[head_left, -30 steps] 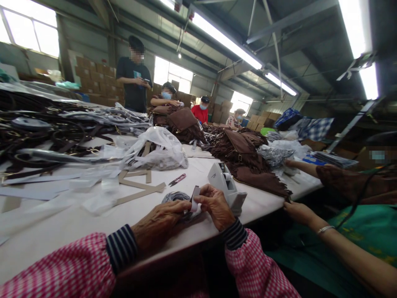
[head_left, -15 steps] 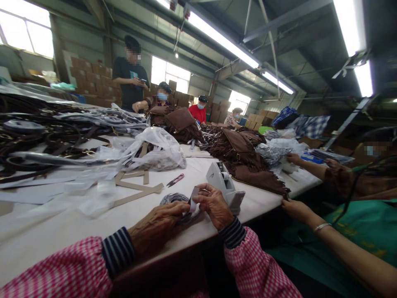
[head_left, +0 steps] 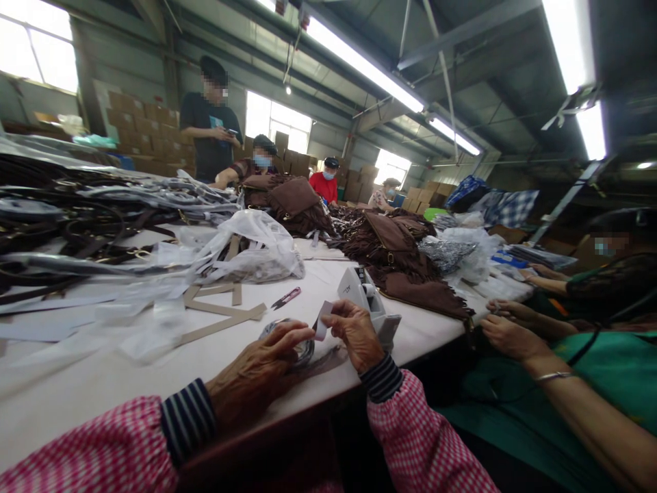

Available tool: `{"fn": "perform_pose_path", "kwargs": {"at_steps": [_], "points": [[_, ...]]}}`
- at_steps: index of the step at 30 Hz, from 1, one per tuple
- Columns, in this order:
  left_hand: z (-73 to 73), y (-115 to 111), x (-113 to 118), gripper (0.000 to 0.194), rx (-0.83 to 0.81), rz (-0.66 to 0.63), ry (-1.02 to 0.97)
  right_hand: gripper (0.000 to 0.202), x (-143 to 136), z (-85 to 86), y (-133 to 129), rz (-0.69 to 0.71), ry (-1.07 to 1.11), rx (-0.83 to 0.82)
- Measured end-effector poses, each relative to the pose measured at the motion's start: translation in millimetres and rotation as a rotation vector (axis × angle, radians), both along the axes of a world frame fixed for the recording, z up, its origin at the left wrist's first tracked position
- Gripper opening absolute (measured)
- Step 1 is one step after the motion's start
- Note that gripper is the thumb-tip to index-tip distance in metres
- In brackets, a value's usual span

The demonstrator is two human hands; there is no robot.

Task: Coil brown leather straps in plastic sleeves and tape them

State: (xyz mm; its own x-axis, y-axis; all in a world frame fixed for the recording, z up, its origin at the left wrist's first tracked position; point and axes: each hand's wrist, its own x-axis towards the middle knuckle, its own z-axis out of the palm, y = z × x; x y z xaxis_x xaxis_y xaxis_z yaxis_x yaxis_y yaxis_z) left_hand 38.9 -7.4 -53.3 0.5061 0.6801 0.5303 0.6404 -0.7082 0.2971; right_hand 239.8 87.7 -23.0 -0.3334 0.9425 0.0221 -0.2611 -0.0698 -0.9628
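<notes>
My right hand (head_left: pixel 356 333) pinches a short, pale strip of tape (head_left: pixel 323 320) between thumb and fingertips. Over a grey, plastic-wrapped coil (head_left: pixel 306 352) lies my left hand (head_left: pixel 267 366), its fingers stretched toward the lower end of the strip. Whether those fingertips touch the strip I cannot tell. The left palm and thumb are mostly hidden, and so is part of the coil. Just behind my right hand stands a white tape dispenser (head_left: pixel 354 287). Pink-handled thread snips (head_left: pixel 286 298) rest on the white table (head_left: pixel 302 274) beyond the coil.
Brown fringed bags (head_left: pixel 393 236) are heaped behind the dispenser. Dark straps (head_left: pixel 66 226) and clear plastic (head_left: pixel 256 246) cover the left side, with tan strips (head_left: pixel 226 322) nearer. At right, a co-worker's hands (head_left: pixel 513 332) are close to the table edge.
My left fingers have loosened and spread near the strip, which my right hand still pinches. The co-worker's hand at right has left the bag's corner, and two hands now meet there.
</notes>
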Motion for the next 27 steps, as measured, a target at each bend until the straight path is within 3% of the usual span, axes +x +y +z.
{"fn": "perform_pose_path", "kwargs": {"at_steps": [6, 12, 19, 23, 27], "points": [[5.5, -0.5, 2.5, 0.039, -0.150, -0.052, -0.048, 0.029, -3.7, 3.6, 6.5, 0.082, -0.010, -0.030], [16.4, -3.5, 4.8, 0.021, -0.033, -0.087, 0.093, 0.033, -17.4, 5.7, 6.3, 0.209, -0.013, -0.056], [20.0, -13.3, 2.3, 0.015, -0.073, -0.152, -0.094, 0.018, -19.2, 10.6, -7.6, 0.270, -0.035, 0.157], [14.2, -11.5, 1.1, 0.021, -0.007, -0.237, -0.244, 0.015, -19.7, 7.6, -10.7, 0.236, -0.028, 0.197], [9.5, -8.2, 1.0, 0.024, -0.031, -0.246, -0.235, 0.016, -24.7, -3.9, -8.7, 0.130, 0.023, 0.181]]}}
